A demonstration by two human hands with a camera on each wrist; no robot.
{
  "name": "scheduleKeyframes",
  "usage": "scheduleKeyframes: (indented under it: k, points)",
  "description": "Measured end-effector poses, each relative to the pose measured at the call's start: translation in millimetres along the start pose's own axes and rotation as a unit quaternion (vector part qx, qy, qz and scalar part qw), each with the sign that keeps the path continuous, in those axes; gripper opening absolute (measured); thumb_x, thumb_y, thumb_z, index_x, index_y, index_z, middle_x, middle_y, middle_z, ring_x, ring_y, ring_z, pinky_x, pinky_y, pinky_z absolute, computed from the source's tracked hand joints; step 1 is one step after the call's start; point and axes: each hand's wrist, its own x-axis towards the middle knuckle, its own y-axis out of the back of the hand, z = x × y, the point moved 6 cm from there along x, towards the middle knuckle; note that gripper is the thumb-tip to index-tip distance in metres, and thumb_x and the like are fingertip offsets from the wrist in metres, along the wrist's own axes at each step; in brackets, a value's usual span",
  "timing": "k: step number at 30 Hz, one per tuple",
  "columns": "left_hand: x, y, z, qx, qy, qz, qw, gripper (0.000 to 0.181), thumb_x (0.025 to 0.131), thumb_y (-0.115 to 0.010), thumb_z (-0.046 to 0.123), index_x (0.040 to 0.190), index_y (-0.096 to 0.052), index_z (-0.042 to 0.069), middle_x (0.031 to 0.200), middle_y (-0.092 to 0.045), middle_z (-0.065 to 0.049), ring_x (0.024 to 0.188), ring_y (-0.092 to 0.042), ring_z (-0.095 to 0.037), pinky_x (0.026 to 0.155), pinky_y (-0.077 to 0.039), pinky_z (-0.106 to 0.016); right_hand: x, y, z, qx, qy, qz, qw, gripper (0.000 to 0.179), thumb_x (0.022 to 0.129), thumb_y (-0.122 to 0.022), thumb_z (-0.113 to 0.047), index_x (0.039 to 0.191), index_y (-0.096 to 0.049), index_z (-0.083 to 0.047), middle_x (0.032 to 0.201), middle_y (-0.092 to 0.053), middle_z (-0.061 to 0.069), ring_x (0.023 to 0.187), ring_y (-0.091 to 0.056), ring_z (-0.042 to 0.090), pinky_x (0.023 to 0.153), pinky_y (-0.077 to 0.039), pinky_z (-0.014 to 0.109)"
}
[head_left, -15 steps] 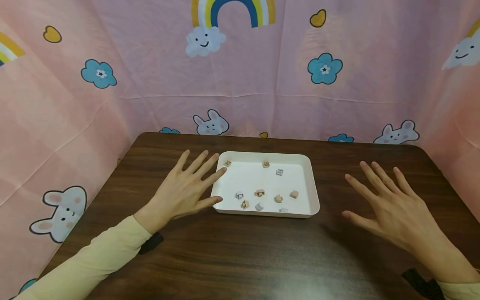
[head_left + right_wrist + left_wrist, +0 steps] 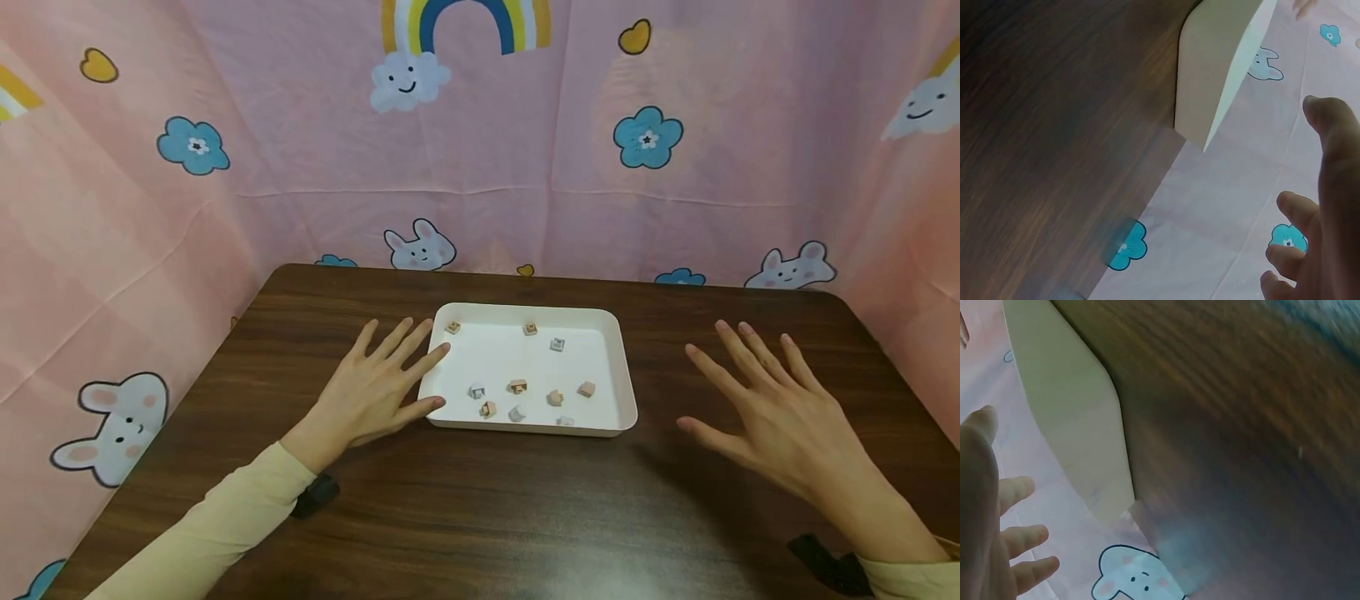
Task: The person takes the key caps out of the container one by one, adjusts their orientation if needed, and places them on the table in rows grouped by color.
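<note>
A white rectangular tray (image 2: 525, 358) lies on the table with several small beige and white blocky pieces in it, some showing hollow undersides. One beige piece (image 2: 587, 389) sits toward the tray's right side, and a grey-white piece (image 2: 557, 344) lies nearer the back. My left hand (image 2: 367, 396), fingers spread, hovers by the tray's left edge; its index finger and thumb overlap the rim in the head view. Held off to the tray's right, my right hand (image 2: 780, 417) has its fingers spread too. Both hands hold nothing. Each wrist view shows fingers beside the tray's outer wall (image 2: 1079, 412).
The dark brown wooden table (image 2: 525, 508) has rounded far corners. A pink curtain (image 2: 510, 150) printed with rabbits, flowers and rainbows surrounds its back and sides. Black straps (image 2: 315, 495) are on both wrists below the sleeves.
My left hand has drawn slightly back toward me, its fingertips lower in the head view. The right hand has shifted a little left. The pieces stay where they were in the tray.
</note>
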Motion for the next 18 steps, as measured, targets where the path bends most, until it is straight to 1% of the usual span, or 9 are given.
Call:
scheduleKeyframes:
  k: [3,7,11,14,18]
  points:
    - [1.1,-5.2,0.9,-0.024,0.012,-0.007,0.9996,0.086,0.099,-0.008,0.076,0.155,-0.046,0.023,0.161,-0.041,-0.013,0.146,-0.043,-0.034,0.116,-0.031,-0.064,0.1,0.1,1.2,0.011,-0.011,-0.004,0.9999,0.086,0.089,-0.063,-0.067,0.159,-0.038,-0.024,0.167,-0.026,0.017,0.156,-0.020,0.035,0.128,0.002,0.050]
    - [3.4,-7.5,-1.2,-0.044,0.028,-0.016,0.9985,0.086,0.098,-0.011,0.077,0.157,-0.043,0.023,0.163,-0.038,-0.012,0.147,-0.041,-0.034,0.117,-0.031,-0.064,3.2,-0.7,1.2,0.028,-0.024,-0.005,0.9993,0.086,0.090,-0.064,-0.065,0.160,-0.037,-0.023,0.168,-0.023,0.016,0.156,-0.020,0.036,0.128,0.002,0.050]
    - [5.4,-10.8,0.9,-0.063,0.035,-0.031,0.9969,0.081,0.100,-0.021,0.075,0.158,-0.041,0.023,0.164,-0.036,-0.012,0.149,-0.039,-0.034,0.116,-0.031,-0.065,4.9,-2.6,1.6,0.044,-0.037,-0.010,0.9983,0.085,0.090,-0.065,-0.064,0.159,-0.038,-0.022,0.168,-0.023,0.015,0.155,-0.022,0.037,0.128,-0.001,0.052]
    - [7.0,-14.6,3.8,-0.074,0.036,-0.037,0.9959,0.077,0.101,-0.027,0.073,0.158,-0.042,0.023,0.164,-0.036,-0.011,0.149,-0.038,-0.034,0.116,-0.031,-0.065,7.1,-7.6,0.0,0.064,-0.041,-0.020,0.9969,0.085,0.091,-0.065,-0.062,0.160,-0.036,-0.022,0.169,-0.023,0.015,0.155,-0.023,0.038,0.128,-0.003,0.051]
    - [9.5,-18.5,6.9,-0.093,0.039,-0.038,0.9942,0.072,0.102,-0.039,0.068,0.157,-0.042,0.023,0.164,-0.036,-0.010,0.150,-0.038,-0.033,0.116,-0.031,-0.065,14.0,-16.9,-6.9,0.092,-0.037,-0.031,0.9946,0.085,0.092,-0.065,-0.060,0.161,-0.032,-0.023,0.168,-0.025,0.015,0.153,-0.027,0.039,0.127,-0.012,0.053]
